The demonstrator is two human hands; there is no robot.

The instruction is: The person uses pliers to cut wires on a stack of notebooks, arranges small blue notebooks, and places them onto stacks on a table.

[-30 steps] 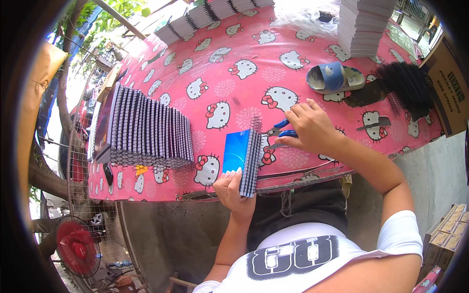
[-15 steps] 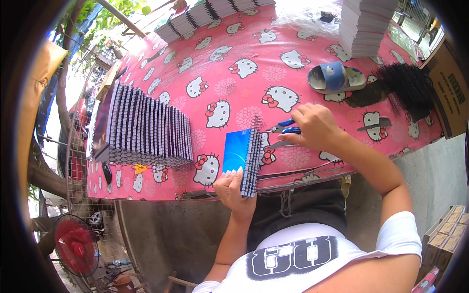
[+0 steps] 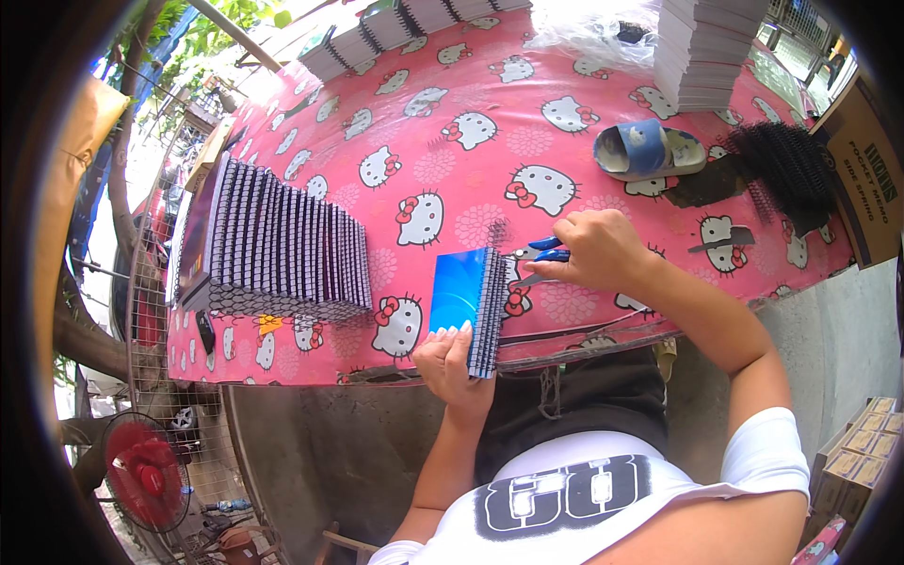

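Note:
My left hand [image 3: 446, 361] is closed on the near end of a small blue spiral notebook [image 3: 456, 290], thumb on its cover. Several black wire bindings show along the right edge, so it may be a small pile. Blue-handled cutting pliers [image 3: 550, 250] are in my right hand [image 3: 603, 247], fingers wrapped round the handles. Their jaws point left, close to the far end of the wire coil; whether they touch it I cannot tell. A loose bit of coil [image 3: 497, 229] sticks out past the notebook's far end. Below the pliers, a thin grey blade [image 3: 533, 280] shows near my fingers.
A tall stack of spiral notebooks [image 3: 282, 250] stands on the left of the pink tablecloth [image 3: 508, 141]. Right lie a blue slipper [image 3: 648, 151], black wire coils [image 3: 783, 171] and a cardboard box [image 3: 862, 174]. A paper stack [image 3: 702, 56] rises behind; a red fan [image 3: 146, 471] stands lower left.
My right hand has shifted slightly with the pliers, bringing their jaws a little nearer the coil's far end. My left hand and the notebook have hardly moved.

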